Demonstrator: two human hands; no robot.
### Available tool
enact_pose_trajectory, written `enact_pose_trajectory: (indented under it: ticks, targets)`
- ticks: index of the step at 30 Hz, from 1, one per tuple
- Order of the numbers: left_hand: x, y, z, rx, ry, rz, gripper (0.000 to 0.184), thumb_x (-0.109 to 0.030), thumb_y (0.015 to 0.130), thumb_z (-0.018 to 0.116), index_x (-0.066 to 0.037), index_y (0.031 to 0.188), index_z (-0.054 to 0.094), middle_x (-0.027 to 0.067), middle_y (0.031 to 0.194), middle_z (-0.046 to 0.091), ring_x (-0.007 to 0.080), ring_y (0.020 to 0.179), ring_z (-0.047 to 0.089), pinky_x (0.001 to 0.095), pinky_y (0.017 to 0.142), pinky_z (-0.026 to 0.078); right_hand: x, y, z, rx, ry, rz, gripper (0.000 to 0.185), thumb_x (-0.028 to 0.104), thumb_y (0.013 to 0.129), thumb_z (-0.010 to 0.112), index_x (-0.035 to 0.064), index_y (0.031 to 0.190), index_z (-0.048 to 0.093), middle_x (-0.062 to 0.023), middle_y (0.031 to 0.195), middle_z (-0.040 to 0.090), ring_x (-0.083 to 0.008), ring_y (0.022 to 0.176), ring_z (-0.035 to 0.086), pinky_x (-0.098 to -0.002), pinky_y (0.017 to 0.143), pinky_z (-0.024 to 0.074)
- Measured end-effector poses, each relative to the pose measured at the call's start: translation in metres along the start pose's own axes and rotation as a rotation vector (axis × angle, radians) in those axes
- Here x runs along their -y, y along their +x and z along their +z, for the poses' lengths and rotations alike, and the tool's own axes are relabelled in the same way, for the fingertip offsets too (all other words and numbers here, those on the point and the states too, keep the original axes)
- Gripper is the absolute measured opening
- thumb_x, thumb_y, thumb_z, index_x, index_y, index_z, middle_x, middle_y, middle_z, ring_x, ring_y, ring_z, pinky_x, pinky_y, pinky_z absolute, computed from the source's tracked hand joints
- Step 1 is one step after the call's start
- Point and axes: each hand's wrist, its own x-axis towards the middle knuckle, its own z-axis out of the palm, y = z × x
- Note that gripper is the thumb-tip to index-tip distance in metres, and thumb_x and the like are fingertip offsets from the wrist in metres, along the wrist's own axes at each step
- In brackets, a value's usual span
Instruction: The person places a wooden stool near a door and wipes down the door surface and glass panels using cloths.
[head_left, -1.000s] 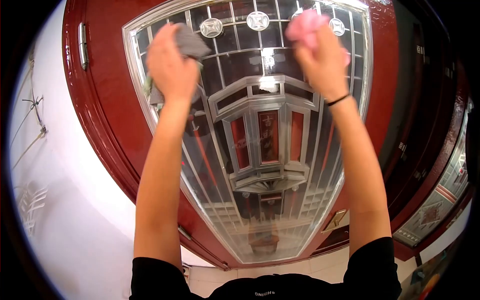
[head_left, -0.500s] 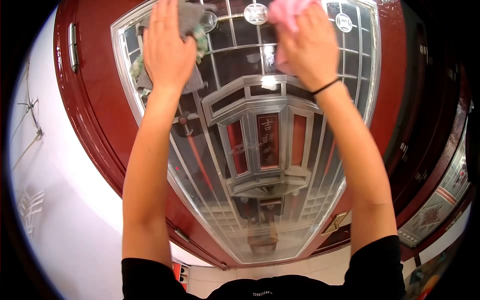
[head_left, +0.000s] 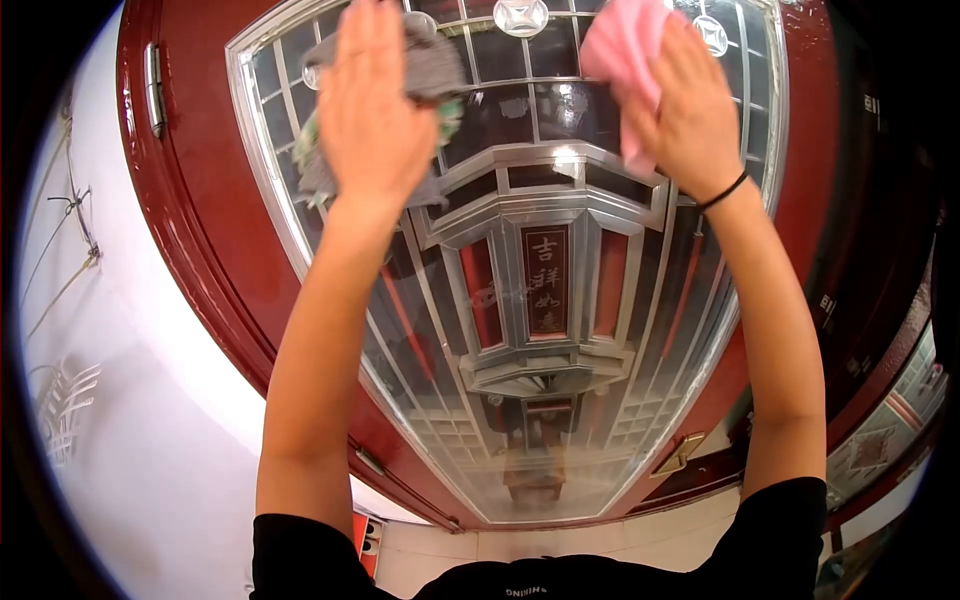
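Observation:
My left hand (head_left: 375, 120) lies flat with its fingers stretched over a grey cloth with green-and-white patterned parts (head_left: 432, 70), at the upper left of the door's glass panel (head_left: 500, 115). At the upper right, my right hand (head_left: 690, 120) has hold of a pink cloth (head_left: 625, 45) against the same glass; its fingertips are partly hidden by the cloth. A dark band (head_left: 724, 192) circles my right wrist. Silver metalwork (head_left: 540, 155) and a dark red plaque with characters (head_left: 546, 283) show in the panel between my forearms.
A dark red frame (head_left: 215, 190) surrounds the glass, with a hinge (head_left: 154, 90) at left and a brass-coloured handle (head_left: 680, 455) at lower right. A white wall (head_left: 160, 440) stands at left, with cords (head_left: 75, 205) on it. Pale floor tiles (head_left: 560, 540) lie below.
Both hands have moved to the right in view with their cloths, and sit slightly lower. The pink cloth now shows more to the left of my right hand.

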Motion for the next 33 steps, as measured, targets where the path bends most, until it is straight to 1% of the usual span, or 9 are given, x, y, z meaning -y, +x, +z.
enact_pose_trajectory:
  ticks: [2,4,8,16,18,23,26,28,33]
  targets:
    - [-0.042,0.021,-0.002,0.026,0.009,0.012,0.066,-0.021,0.084,0.057,-0.006,0.145,0.039,0.0190,0.151,0.038,0.0352,0.139,0.037,0.0473,0.112,0.032,-0.005,0.014,-0.010,-0.057,0.051,0.054,0.046,0.027,0.086,0.060,0.0043,0.126,0.058,-0.0214,0.130,0.055,-0.0394,0.127,0.046,-0.0440,0.110,0.0335]
    - [-0.066,0.024,0.013,0.011,-0.205,0.105,0.074,-0.003,0.071,0.060,-0.006,0.143,0.042,0.0205,0.150,0.038,0.0344,0.139,0.037,0.0463,0.111,0.033,-0.001,0.007,-0.011,-0.075,-0.041,0.143,0.039,0.024,0.088,0.060,0.0024,0.121,0.060,-0.0209,0.126,0.056,-0.0396,0.122,0.049,-0.0449,0.109,0.0351]
    - [-0.119,-0.019,0.022,0.172,-0.123,0.380,0.070,-0.009,0.071,0.062,0.003,0.139,0.045,0.0180,0.145,0.047,0.0289,0.135,0.044,0.0442,0.098,0.041,-0.002,-0.033,-0.007,-0.122,-0.084,0.186,0.041,0.023,0.087,0.064,-0.0009,0.120,0.059,-0.0223,0.126,0.055,-0.0414,0.121,0.049,-0.0488,0.110,0.0340]
    - [-0.145,-0.232,-0.011,0.417,-0.512,0.768,0.046,-0.009,0.090,0.048,0.002,0.134,0.053,0.0118,0.147,0.047,0.0190,0.137,0.045,0.0302,0.089,0.044,0.061,-0.200,-0.048,0.180,0.314,0.056,0.046,0.025,0.068,0.067,-0.0007,0.107,0.065,-0.0200,0.115,0.061,-0.0414,0.114,0.057,-0.0546,0.106,0.0399]
    - [-0.122,-0.217,-0.025,0.491,-0.481,0.867,0.048,-0.005,0.090,0.047,0.002,0.137,0.050,0.0105,0.148,0.046,0.0189,0.139,0.042,0.0361,0.112,0.033,0.057,-0.219,-0.060,0.273,0.355,-0.051,0.049,0.027,0.060,0.068,-0.0003,0.101,0.067,-0.0162,0.112,0.063,-0.0382,0.109,0.060,-0.0536,0.105,0.0420]
    - [-0.083,-0.083,-0.016,0.544,-0.363,0.868,0.054,-0.012,0.087,0.048,0.005,0.138,0.045,0.0177,0.147,0.045,0.0284,0.137,0.044,0.0408,0.093,0.046,0.000,-0.113,-0.045,0.160,0.151,-0.116,0.047,0.026,0.072,0.064,-0.0009,0.111,0.063,-0.0171,0.114,0.060,-0.0347,0.117,0.055,-0.0504,0.113,0.0333]
    - [-0.073,-0.012,0.000,0.454,-0.124,0.622,0.079,0.007,0.071,0.051,-0.010,0.148,0.039,0.0121,0.154,0.037,0.0263,0.145,0.032,0.0466,0.107,0.037,-0.049,-0.034,-0.024,-0.042,-0.084,-0.133,0.033,0.024,0.074,0.069,0.0025,0.099,0.063,-0.0143,0.099,0.058,-0.0324,0.100,0.057,-0.0463,0.092,0.0444]
    - [-0.065,0.025,0.004,0.313,-0.089,0.446,0.071,0.002,0.076,0.056,-0.011,0.144,0.042,0.0082,0.153,0.037,0.0247,0.144,0.032,0.0513,0.112,0.034,-0.055,0.007,-0.038,-0.039,-0.065,0.009,0.031,0.020,0.090,0.054,0.0030,0.115,0.061,-0.0205,0.119,0.058,-0.0382,0.117,0.051,-0.0449,0.107,0.0367]
    - [-0.045,0.047,0.011,0.032,0.012,0.146,0.076,0.007,0.067,0.056,-0.006,0.141,0.046,0.0188,0.146,0.043,0.0344,0.138,0.038,0.0456,0.111,0.033,-0.056,-0.006,-0.028,-0.161,-0.120,0.060,0.023,0.018,0.091,0.054,0.0041,0.108,0.063,-0.0188,0.106,0.058,-0.0367,0.108,0.052,-0.0449,0.101,0.0400]
